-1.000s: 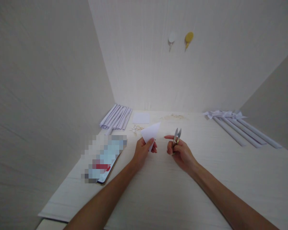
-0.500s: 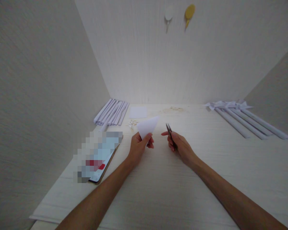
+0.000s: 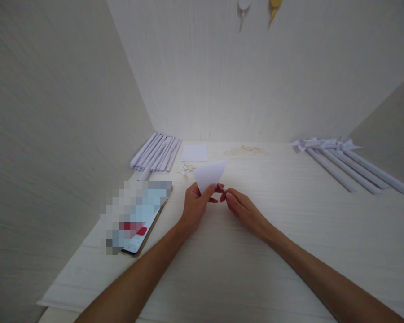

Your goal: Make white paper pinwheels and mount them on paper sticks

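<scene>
My left hand [image 3: 197,204] pinches a white piece of paper [image 3: 208,174], folded to a wedge, between thumb and fingers. The paper stands up from the hand and fans out toward the top. My right hand [image 3: 244,211] is closed on slim dark tweezers [image 3: 221,188], whose tips reach the fingers of my left hand at the paper's lower edge. Most of the tweezers is hidden by my fingers, and I cannot tell whether the tips touch the paper.
A phone [image 3: 150,215] lies at the left. Behind it are several rolled paper tubes [image 3: 156,152], a flat white sheet [image 3: 194,153] and small scraps [image 3: 187,168]. More paper tubes [image 3: 350,168] lie at the right. Two hooks [image 3: 275,6] hang on the back wall.
My right hand has moved left and turned, bringing the tweezers from pointing upward to beside my left hand. The left hand keeps the paper in about the same place. The view has tilted slightly down.
</scene>
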The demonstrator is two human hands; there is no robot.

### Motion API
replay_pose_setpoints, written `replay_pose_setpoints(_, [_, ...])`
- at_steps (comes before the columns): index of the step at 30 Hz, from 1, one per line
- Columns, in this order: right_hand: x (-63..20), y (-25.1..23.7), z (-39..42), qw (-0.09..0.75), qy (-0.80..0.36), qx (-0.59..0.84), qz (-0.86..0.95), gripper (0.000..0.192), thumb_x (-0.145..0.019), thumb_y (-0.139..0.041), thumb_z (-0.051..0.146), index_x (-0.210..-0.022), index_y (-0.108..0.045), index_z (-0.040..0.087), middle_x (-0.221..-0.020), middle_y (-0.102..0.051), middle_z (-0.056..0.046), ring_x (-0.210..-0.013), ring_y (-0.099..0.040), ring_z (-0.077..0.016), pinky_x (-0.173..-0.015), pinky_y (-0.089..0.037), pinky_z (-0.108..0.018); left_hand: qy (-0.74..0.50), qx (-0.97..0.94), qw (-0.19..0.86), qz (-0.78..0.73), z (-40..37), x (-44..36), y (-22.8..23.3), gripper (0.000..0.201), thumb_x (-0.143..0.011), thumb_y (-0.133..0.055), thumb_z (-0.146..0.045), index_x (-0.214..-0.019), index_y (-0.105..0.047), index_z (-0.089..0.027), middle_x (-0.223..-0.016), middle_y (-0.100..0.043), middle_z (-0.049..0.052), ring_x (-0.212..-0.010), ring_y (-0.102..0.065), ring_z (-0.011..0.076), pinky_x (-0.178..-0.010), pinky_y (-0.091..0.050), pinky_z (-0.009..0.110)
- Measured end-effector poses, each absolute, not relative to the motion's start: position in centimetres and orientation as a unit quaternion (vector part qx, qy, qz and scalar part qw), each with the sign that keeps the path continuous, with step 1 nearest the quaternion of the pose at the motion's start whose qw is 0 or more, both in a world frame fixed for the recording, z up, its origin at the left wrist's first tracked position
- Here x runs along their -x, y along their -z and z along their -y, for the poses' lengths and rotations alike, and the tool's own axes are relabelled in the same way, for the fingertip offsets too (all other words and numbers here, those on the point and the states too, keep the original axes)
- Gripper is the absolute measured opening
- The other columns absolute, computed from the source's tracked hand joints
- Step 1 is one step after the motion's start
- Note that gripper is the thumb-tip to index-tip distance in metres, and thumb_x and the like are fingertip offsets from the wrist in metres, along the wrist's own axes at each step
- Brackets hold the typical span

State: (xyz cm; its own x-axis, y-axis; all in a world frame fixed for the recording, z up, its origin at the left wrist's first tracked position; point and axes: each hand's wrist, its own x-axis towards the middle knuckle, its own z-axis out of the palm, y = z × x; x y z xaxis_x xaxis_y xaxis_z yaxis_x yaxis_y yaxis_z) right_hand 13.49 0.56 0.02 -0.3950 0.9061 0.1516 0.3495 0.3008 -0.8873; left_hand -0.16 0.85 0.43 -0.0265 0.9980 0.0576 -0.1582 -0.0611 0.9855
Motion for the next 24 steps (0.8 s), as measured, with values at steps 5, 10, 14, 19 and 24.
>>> replay_pose_setpoints(5, [-13.58,0.24,-0.76,0.342,-0.382,0.427,0.745,0.028,-0.084,-0.028,0.036,-0.066,-0.041,0.018,-0.063,-0.045,0.001,-0.06,-0.042,-0.0124,-0.057,-0.031,-0.024,-0.552,-0.475,0.517,-0.451,-0.91,0.16,-0.38,0.023,-0.069,-0.054,-0.032,-0.077,-0.062,-0.011,-0.083,-0.066,0.009,-0.074,-0.062,0.0183,-0.05,-0.046,0.021])
replay_pose_setpoints(10, [-13.59,0.47,-0.87,0.338,-0.366,0.432,0.752,0.03,-0.084,-0.026,0.037,-0.062,-0.037,0.019,-0.061,-0.045,0.001,-0.059,-0.042,-0.0128,-0.056,-0.031,-0.025,-0.553,-0.475,0.515,-0.451,-0.9,0.13,-0.42,0.022,-0.069,-0.054,-0.031,-0.076,-0.061,-0.011,-0.083,-0.066,0.009,-0.072,-0.063,0.0178,-0.049,-0.045,0.021])
replay_pose_setpoints(14, [-13.5,0.45,-0.79,0.337,-0.354,0.437,0.756,0.031,-0.084,-0.025,0.039,-0.062,-0.036,0.019,-0.06,-0.046,0.0,-0.058,-0.042,-0.0131,-0.055,-0.031,-0.025,-0.554,-0.474,0.515,-0.451,-0.84,0.09,-0.49,0.021,-0.069,-0.055,-0.031,-0.075,-0.061,-0.011,-0.081,-0.066,0.009,-0.07,-0.063,0.0173,-0.049,-0.045,0.02])
replay_pose_setpoints(19, [-13.45,0.39,-0.73,0.337,-0.337,0.442,0.76,0.034,-0.084,-0.024,0.041,-0.061,-0.036,0.019,-0.059,-0.047,0.0,-0.056,-0.042,-0.0127,-0.053,-0.031,-0.024,-0.556,-0.466,0.517,-0.454,-0.84,0.11,-0.46,0.021,-0.067,-0.056,-0.031,-0.074,-0.061,-0.012,-0.079,-0.067,0.008,-0.069,-0.063,0.017,-0.049,-0.045,0.021])
replay_pose_setpoints(24, [-13.41,0.36,-0.73,0.335,-0.333,0.442,0.762,0.033,-0.084,-0.024,0.04,-0.061,-0.035,0.019,-0.056,-0.045,0.001,-0.053,-0.041,-0.0122,-0.051,-0.03,-0.024,-0.558,-0.464,0.519,-0.452,-0.91,0.11,-0.36,0.021,-0.067,-0.056,-0.031,-0.073,-0.062,-0.012,-0.078,-0.066,0.008,-0.069,-0.063,0.0173,-0.049,-0.045,0.022])
